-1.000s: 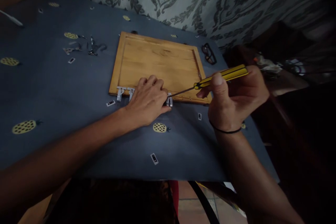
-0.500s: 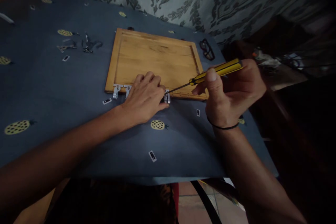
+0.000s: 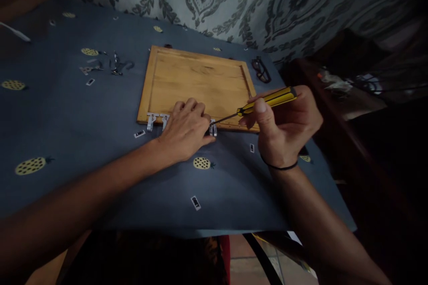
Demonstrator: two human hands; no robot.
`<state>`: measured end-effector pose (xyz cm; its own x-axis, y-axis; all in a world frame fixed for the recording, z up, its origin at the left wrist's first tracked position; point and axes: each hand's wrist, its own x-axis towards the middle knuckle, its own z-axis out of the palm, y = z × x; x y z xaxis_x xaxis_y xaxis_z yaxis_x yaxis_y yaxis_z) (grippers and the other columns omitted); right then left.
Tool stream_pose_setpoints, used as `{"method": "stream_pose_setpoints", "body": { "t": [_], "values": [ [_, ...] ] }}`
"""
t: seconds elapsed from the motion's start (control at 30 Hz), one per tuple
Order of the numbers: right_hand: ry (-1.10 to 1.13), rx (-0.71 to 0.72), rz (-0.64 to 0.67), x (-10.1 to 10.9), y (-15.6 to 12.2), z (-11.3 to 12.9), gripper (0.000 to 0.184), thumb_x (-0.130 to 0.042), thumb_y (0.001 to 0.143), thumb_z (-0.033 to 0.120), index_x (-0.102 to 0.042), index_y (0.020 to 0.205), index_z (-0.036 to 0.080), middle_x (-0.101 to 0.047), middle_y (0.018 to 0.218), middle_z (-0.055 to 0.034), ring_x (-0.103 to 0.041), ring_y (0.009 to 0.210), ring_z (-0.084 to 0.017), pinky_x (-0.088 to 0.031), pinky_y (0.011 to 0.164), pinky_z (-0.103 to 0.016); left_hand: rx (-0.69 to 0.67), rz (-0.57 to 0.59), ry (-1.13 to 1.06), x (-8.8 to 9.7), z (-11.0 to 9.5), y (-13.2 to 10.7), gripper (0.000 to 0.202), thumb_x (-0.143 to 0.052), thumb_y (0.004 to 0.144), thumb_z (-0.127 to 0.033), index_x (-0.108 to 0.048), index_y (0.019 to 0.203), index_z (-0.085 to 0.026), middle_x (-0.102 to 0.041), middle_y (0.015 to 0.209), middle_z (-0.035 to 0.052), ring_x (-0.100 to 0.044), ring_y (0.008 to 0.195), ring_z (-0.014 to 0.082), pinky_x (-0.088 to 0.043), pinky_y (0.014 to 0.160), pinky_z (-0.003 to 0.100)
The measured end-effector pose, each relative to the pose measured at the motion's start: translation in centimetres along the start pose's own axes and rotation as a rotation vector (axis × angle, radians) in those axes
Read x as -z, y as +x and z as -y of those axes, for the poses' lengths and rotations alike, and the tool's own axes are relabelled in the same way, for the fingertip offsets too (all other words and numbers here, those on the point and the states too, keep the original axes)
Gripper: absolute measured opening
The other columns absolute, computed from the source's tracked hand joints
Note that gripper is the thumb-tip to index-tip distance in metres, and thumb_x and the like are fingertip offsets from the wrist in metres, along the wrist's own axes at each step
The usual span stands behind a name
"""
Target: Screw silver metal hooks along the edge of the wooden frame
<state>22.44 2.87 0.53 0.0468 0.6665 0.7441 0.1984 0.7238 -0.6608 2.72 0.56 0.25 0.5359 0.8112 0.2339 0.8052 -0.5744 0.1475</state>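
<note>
One half-curled left hand [image 3: 185, 133] on wooden panel [image 3: 200, 81], right hand [image 3: 287, 129] gripping screwdriver [image 3: 269, 100]

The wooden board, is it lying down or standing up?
Lying down. The wooden board shows its broad face upward on the blue tablecloth, with the left hand over its near edge.

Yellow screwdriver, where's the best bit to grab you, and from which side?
I'd take the screwdriver by its thick handle, coming from the right. The handle slants up to the right, while the thin shaft points down-left to a silver bracket beside the left hand, so that end looks crowded. The right hand holds the handle now.
</note>
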Motion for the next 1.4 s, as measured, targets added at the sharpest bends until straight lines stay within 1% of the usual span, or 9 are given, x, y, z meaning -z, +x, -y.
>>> {"method": "stream_pose_setpoints", "body": {
  "t": [0.17, 0.37, 0.43, 0.53, 0.63, 0.83, 1.0, 1.13, 1.4],
  "values": [
    [0.068, -0.055, -0.008, -0.2, -0.1, -0.4, 0.034, -0.090, 0.086, 0.040, -0.059, 0.089, 0.027, -0.079, 0.079, 0.0067, -0.058, 0.040, -0.009, -0.045, 0.036, -0.020, -0.008, -0.005, 0.008, 0.0, 0.1, 0.0, 0.030, -0.078, 0.099, -0.040, -0.081, 0.109, -0.011, -0.074, 0.111, 0.0168, -0.060, 0.117, 0.0348, -0.046, 0.092, 0.044],
    [0.066, -0.109, 0.124, -0.1, 0.4, 0.5, 0.026, -0.084, 0.091, 0.049, -0.080, 0.103, 0.027, -0.081, 0.087, 0.0012, -0.064, 0.048, -0.010, -0.056, 0.046, -0.026, -0.022, -0.016, 0.000, -0.1, 0.3, -0.2, 0.030, -0.078, 0.100, -0.040, -0.080, 0.108, -0.011, -0.073, 0.112, 0.0165, -0.060, 0.117, 0.0346, -0.044, 0.091, 0.043],
    [0.058, -0.137, 0.154, -0.1, 0.4, 0.9, 0.025, -0.086, 0.089, 0.049, -0.080, 0.097, 0.025, -0.079, 0.084, 0.0014, -0.065, 0.048, -0.011, -0.058, 0.048, -0.028, -0.016, -0.011, 0.001, -0.2, 0.3, -0.1, 0.031, -0.078, 0.100, -0.041, -0.080, 0.108, -0.011, -0.073, 0.112, 0.0166, -0.059, 0.117, 0.0350, -0.044, 0.092, 0.043],
    [0.077, -0.161, 0.121, -0.2, 0.3, 1.2, 0.033, -0.092, 0.083, 0.049, -0.071, 0.082, 0.024, -0.070, 0.070, 0.0050, -0.065, 0.045, -0.013, -0.053, 0.041, -0.026, -0.006, -0.012, 0.009, -0.3, 0.2, 0.0, 0.032, -0.078, 0.099, -0.042, -0.080, 0.108, -0.011, -0.073, 0.111, 0.0160, -0.059, 0.117, 0.0348, -0.044, 0.093, 0.043],
    [0.077, -0.156, 0.073, -0.3, 0.2, 1.1, 0.041, -0.094, 0.079, 0.051, -0.063, 0.077, 0.025, -0.066, 0.065, 0.0070, -0.063, 0.042, -0.013, -0.050, 0.037, -0.024, 0.003, 0.008, 0.001, -0.2, 0.1, 0.1, 0.032, -0.078, 0.100, -0.042, -0.080, 0.108, -0.012, -0.072, 0.111, 0.0158, -0.058, 0.117, 0.0345, -0.044, 0.094, 0.043],
    [0.053, -0.124, -0.069, -0.2, 0.4, 1.1, 0.037, -0.090, 0.084, 0.051, -0.065, 0.077, 0.025, -0.066, 0.066, 0.0065, -0.058, 0.039, -0.011, -0.050, 0.037, -0.025, 0.008, 0.056, -0.011, 0.3, 0.0, 0.1, 0.034, -0.077, 0.100, -0.042, -0.080, 0.111, -0.011, -0.073, 0.112, 0.0160, -0.059, 0.117, 0.0347, -0.045, 0.094, 0.044],
    [-0.019, -0.164, -0.047, 0.2, 0.4, 1.4, 0.032, -0.088, 0.087, 0.052, -0.069, 0.079, 0.026, -0.065, 0.062, 0.0058, -0.059, 0.039, -0.012, -0.049, 0.038, -0.026, -0.007, 0.032, -0.006, 0.1, 0.0, 0.1, 0.033, -0.079, 0.099, -0.043, -0.079, 0.108, -0.012, -0.072, 0.109, 0.0137, -0.060, 0.115, 0.0333, -0.045, 0.096, 0.043],
    [-0.033, -0.167, -0.077, 0.4, 0.2, 1.1, 0.027, -0.087, 0.089, 0.050, -0.071, 0.083, 0.028, -0.067, 0.068, 0.0047, -0.062, 0.043, -0.013, -0.049, 0.038, -0.028, 0.007, 0.020, 0.008, -0.2, -0.1, 0.1, 0.034, -0.081, 0.097, -0.044, -0.079, 0.108, -0.012, -0.073, 0.108, 0.0131, -0.061, 0.115, 0.0339, -0.047, 0.098, 0.046],
    [-0.066, -0.163, -0.029, 0.6, 0.0, 0.9, 0.019, -0.085, 0.092, 0.042, -0.074, 0.087, 0.027, -0.070, 0.072, 0.0034, -0.067, 0.046, -0.015, -0.052, 0.040, -0.029, -0.020, -0.047, 0.014, -0.5, -0.1, -0.2, 0.034, -0.083, 0.096, -0.042, -0.079, 0.108, -0.011, -0.073, 0.107, 0.0125, -0.063, 0.112, 0.0334, -0.049, 0.096, 0.046]
  ]
}}
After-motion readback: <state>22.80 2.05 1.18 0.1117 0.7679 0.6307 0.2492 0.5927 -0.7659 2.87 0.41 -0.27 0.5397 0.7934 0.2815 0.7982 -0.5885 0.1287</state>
